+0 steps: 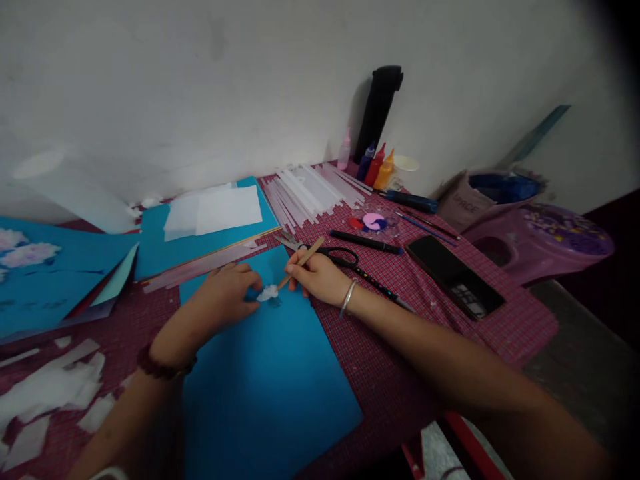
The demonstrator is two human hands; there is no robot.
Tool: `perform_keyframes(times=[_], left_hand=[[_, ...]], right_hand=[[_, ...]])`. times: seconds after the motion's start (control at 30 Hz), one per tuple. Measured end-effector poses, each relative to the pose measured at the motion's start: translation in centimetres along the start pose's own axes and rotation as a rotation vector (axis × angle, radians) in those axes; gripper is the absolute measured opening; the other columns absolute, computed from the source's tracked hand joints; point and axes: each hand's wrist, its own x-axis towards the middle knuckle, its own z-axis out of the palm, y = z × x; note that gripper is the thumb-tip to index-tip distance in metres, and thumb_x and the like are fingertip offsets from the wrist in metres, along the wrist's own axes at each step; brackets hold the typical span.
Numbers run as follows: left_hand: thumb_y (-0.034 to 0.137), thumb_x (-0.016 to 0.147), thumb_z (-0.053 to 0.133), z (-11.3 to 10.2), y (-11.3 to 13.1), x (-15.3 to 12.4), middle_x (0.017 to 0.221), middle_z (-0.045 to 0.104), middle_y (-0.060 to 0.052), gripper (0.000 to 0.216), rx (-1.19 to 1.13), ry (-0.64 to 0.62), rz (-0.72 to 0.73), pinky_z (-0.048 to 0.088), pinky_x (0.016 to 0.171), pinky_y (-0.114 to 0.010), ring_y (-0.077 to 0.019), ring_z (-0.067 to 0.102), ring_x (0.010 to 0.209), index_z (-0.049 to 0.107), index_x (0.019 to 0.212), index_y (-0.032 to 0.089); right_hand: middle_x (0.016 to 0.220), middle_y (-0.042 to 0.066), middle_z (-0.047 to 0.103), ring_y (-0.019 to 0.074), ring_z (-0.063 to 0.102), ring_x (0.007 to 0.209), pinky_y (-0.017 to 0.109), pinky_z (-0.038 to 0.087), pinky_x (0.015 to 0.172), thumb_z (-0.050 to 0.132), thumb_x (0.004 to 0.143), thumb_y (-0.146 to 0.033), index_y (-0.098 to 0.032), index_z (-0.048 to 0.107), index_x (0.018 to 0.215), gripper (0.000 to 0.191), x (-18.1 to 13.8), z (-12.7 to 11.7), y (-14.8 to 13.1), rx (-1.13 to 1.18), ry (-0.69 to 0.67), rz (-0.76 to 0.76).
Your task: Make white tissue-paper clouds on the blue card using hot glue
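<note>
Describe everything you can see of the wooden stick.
The wooden stick is slim, straight and light brown, and looks like plain, flat wood. The right hand holds it at a slant between thumb and fingers, which cover part of its length. Its upper end pokes out above the hand; its lower end reaches the white tuft on the blue sheet. Whether that tip presses on the tuft is unclear.

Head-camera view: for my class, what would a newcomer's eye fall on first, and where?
Probably the large bright-blue rectangular sheet at lower centre, where the right hand holds a flat wooden stick with its tip at a small crumpled white piece, the left hand close beside. Next, the dark rectangular phone lying at right on the red checked tablecloth.
</note>
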Motion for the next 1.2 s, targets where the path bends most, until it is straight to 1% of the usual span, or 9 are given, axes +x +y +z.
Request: perform_keyframes(times=[0.07, 0.13, 0.3, 0.67, 0.87, 0.97, 1.03, 1.13, 1.2], left_hand=[[0.020, 0.071, 0.058, 0.4, 0.2, 0.5, 0.083, 0.064, -0.005, 0.007, 0.009, 0.003, -0.004, 0.039, 0.072, -0.033, -0.0228, 0.057, 0.082, 0.065, 0.073, 0.021], [0.019, 0.073, 0.056, 0.8, 0.3, 1.0, 0.077, 0.062, -0.006, 0.009, -0.035, 0.033, 0.021, 0.039, 0.072, -0.032, -0.0218, 0.056, 0.078, 0.063, 0.068, 0.020], [0.024, 0.077, 0.057, 1.6, 0.3, 1.6, 0.076, 0.062, -0.005, 0.010, -0.153, 0.108, 0.058, 0.040, 0.070, -0.031, -0.0198, 0.056, 0.075, 0.063, 0.071, 0.019], [0.024, 0.078, 0.056, 1.4, 0.2, 1.6, 0.072, 0.060, -0.004, 0.011, -0.183, 0.072, 0.053, 0.038, 0.066, -0.030, -0.0181, 0.054, 0.071, 0.061, 0.071, 0.018], [0.026, 0.077, 0.055, 1.6, 0.6, 1.9, 0.074, 0.062, -0.004, 0.012, -0.204, 0.077, 0.047, 0.040, 0.067, -0.030, -0.0193, 0.056, 0.073, 0.063, 0.072, 0.018], [0.022, 0.078, 0.048, 0.1, 0.6, 1.1, 0.079, 0.065, -0.005, 0.017, -0.222, 0.107, 0.031, 0.043, 0.070, -0.030, -0.0191, 0.059, 0.076, 0.064, 0.078, 0.018], [0.018, 0.076, 0.042, -2.1, 0.1, -0.9, 0.087, 0.067, -0.004, 0.024, -0.257, 0.225, -0.033, 0.044, 0.075, -0.029, -0.0183, 0.060, 0.082, 0.065, 0.084, 0.018], [0.015, 0.071, 0.039, -6.5, -0.9, -6.3, 0.074, 0.064, 0.000, 0.025, -0.224, 0.491, -0.235, 0.042, 0.064, -0.025, -0.0143, 0.057, 0.068, 0.063, 0.078, 0.019], [0.015, 0.070, 0.039, -8.7, -1.3, -10.9, 0.062, 0.056, 0.003, 0.023, -0.154, 0.602, -0.406, 0.036, 0.054, -0.023, -0.0120, 0.048, 0.055, 0.061, 0.072, 0.020]], right_hand=[[0.059, -0.004, 0.059, 0.0061, 0.046, 0.037, 0.017, 0.037, 0.036, 0.048, 0.090, -0.015, -0.017, 0.048, 0.077, 0.013, 0.0, 0.0, 0.2, -0.008, -0.011, -0.016], [0.060, -0.004, 0.059, 0.0059, 0.047, 0.037, 0.017, 0.037, 0.036, 0.048, 0.090, -0.015, -0.017, 0.048, 0.077, 0.013, 0.0, 0.0, 0.4, -0.014, -0.025, -0.022], [0.059, -0.004, 0.059, 0.0058, 0.047, 0.038, 0.016, 0.037, 0.036, 0.048, 0.090, -0.015, -0.018, 0.048, 0.078, 0.012, 0.1, 0.0, 0.7, 0.000, -0.035, -0.029], [0.058, -0.005, 0.058, 0.0067, 0.046, 0.039, 0.017, 0.038, 0.038, 0.049, 0.088, -0.015, -0.018, 0.048, 0.077, 0.012, -0.2, -0.5, -0.1, 0.110, 0.004, -0.063], [0.060, -0.004, 0.059, 0.0075, 0.047, 0.040, 0.018, 0.037, 0.037, 0.048, 0.088, -0.015, -0.018, 0.049, 0.077, 0.012, 0.0, -0.1, 0.6, 0.031, -0.012, -0.059], [0.060, -0.003, 0.059, 0.0077, 0.047, 0.040, 0.019, 0.039, 0.038, 0.048, 0.088, -0.015, -0.018, 0.049, 0.076, 0.012, 0.1, 0.0, 0.7, -0.003, -0.004, -0.054], [0.060, -0.003, 0.059, 0.0075, 0.047, 0.040, 0.019, 0.038, 0.038, 0.049, 0.087, -0.016, -0.018, 0.049, 0.075, 0.013, -0.1, 0.0, 0.5, -0.018, -0.002, -0.061], [0.059, -0.002, 0.059, 0.0078, 0.048, 0.039, 0.019, 0.038, 0.038, 0.050, 0.086, -0.019, -0.018, 0.049, 0.073, 0.012, -0.3, -0.1, 0.4, -0.032, 0.013, -0.073], [0.061, -0.001, 0.061, 0.0091, 0.049, 0.040, 0.021, 0.038, 0.038, 0.050, 0.086, -0.023, -0.019, 0.050, 0.074, 0.013, -0.3, -0.2, 0.4, -0.050, 0.017, -0.094]])
